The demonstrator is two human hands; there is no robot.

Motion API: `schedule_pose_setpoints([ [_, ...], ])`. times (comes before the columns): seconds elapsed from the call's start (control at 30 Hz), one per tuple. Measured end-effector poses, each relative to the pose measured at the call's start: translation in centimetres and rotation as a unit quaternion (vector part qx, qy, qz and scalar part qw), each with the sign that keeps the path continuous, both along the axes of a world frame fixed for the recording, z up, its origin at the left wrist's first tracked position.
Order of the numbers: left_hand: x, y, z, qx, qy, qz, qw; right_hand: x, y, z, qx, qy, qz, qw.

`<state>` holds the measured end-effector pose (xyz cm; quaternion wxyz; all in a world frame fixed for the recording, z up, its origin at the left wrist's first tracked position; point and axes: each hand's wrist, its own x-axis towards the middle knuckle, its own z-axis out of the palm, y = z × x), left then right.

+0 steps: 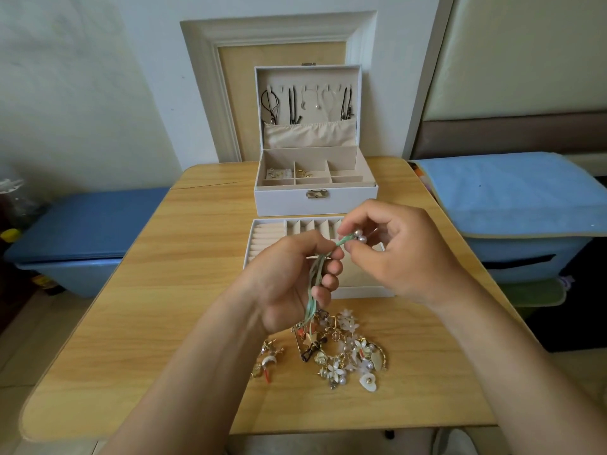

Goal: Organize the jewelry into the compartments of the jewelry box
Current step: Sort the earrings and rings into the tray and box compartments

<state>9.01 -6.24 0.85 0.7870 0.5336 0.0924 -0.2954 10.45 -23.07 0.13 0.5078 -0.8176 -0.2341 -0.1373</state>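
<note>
Head view: wood-grain table [164,307], white wall behind. 2 bins flank it: left blue bin [82,231], right blue bin [512,208].
1 jewelry box [315,201] at far edge, lid upright. 1 tray [266,238] in front.
Green cord [317,267] above tray, long axis diagonal, pearls [358,237] up-right, tail hanging toward heap.
Left hand [285,284] curled round cord. Right hand [404,254] pinching pearl end.
3 pearls visible.
2 loose heaps: big heap [341,353], small heap [267,359].

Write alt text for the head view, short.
Two hands hold a green cord with pearl beads above a wooden table: the left hand grips the cord, the right hand pinches the beads. A pile of jewelry lies below; a tray and an open white jewelry box sit beyond.
</note>
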Motion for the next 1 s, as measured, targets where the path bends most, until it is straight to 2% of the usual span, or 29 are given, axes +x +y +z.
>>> schedule_pose_setpoints([
  [0.2, 0.1, 0.1, -0.1, -0.021, 0.001, -0.008, 1.000, 0.0, 0.3, -0.1, 0.009, -0.034, -0.020, 0.999],
  [0.47, 0.1, 0.6, 0.2, -0.065, 0.016, -0.023, 0.998, 0.2, -0.2, 0.0, 0.057, -0.020, 0.004, 0.998],
  [0.63, 0.1, 0.5, 0.2, -0.089, 0.039, -0.044, 0.994, 0.2, -0.2, 0.0, 0.041, -0.031, 0.008, 0.999],
  [0.83, -0.1, 0.4, 0.3, -0.052, 0.013, -0.034, 0.998, 0.2, -0.6, 0.2, 0.004, -0.043, 0.014, 0.999],
  [1.0, -0.1, 0.3, 0.2, 0.024, -0.030, -0.006, 0.999, 0.2, -1.2, 0.5, -0.043, -0.040, 0.025, 0.998],
])
